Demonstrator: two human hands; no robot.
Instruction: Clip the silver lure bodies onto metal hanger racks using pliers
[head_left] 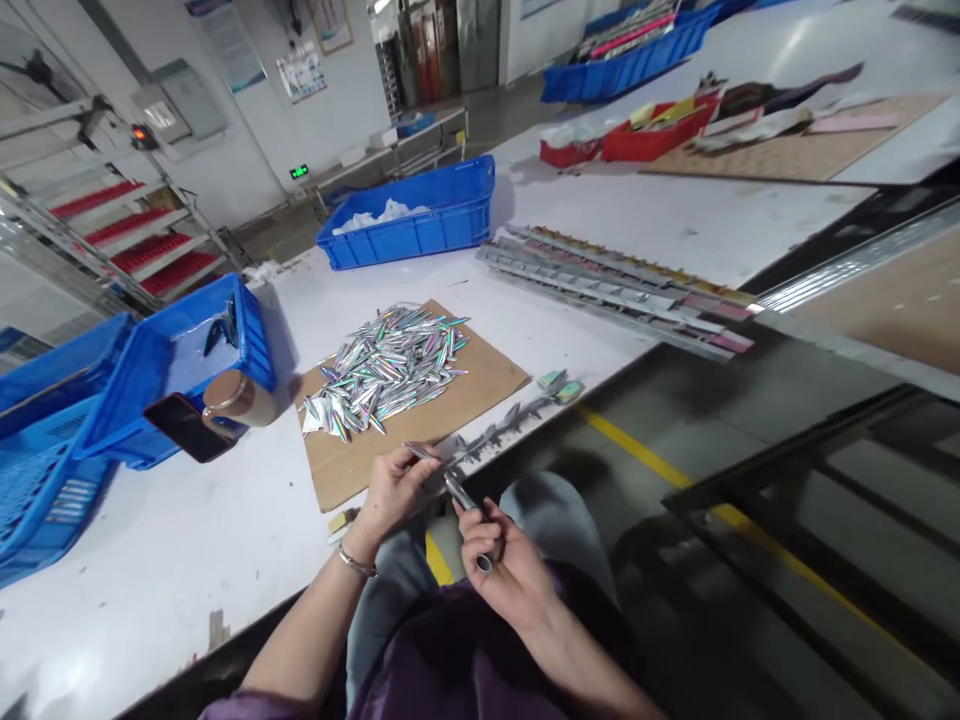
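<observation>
My left hand (394, 485) is closed at the table edge, its fingertips pinching a slim, pointed silvery piece (417, 451). Wrapped in the fingers of my right hand (499, 555) is a metal tube-shaped tool (463, 494), its hollow end toward me and its tip close to my left fingertips. Beside both hands, a long strip with small clips (495, 432) lies along the table edge, with two iridescent pieces (561, 387) at its far end. A heap of shiny, iridescent slim pieces (401, 365) rests on a brown cardboard sheet (480, 375) just beyond my left hand.
A lidded cup (241, 398) and a phone (187, 427) are at the left by a blue crate (255, 330). Another blue crate (412, 245) stands at the back. Several long metal strips (615, 285) lie to the right, with red trays (660, 130) farther off.
</observation>
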